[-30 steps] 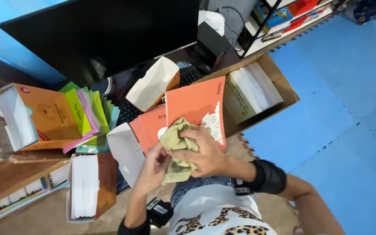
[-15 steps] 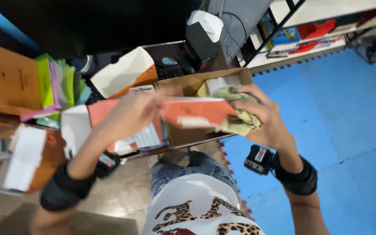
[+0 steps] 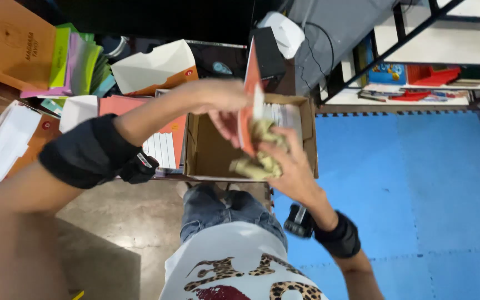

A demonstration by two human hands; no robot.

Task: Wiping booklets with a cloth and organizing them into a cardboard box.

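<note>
Above the open cardboard box [image 3: 212, 153] the person holds an orange booklet [image 3: 248, 105] on edge, so that only its thin side shows. The left hand [image 3: 223, 105] pinches the booklet near its middle, fingers closed on it. The right hand [image 3: 287, 164], just below and beside it, grips a crumpled yellowish cloth [image 3: 259, 155] pressed against the booklet's lower part. Inside the box, at its far end, stands a row of white sheets [image 3: 284, 114]. Left of the box lie more orange booklets [image 3: 140, 105] and white stacks [image 3: 9, 141], with a fan of green and pink folders [image 3: 76, 58] further left. Beyond the box sit a white carton [image 3: 151, 66] and a dark monitor [image 3: 168, 16]. Right of the box spreads a blue floor mat [image 3: 418, 183], with a shelf [image 3: 418, 78] above it.
</note>
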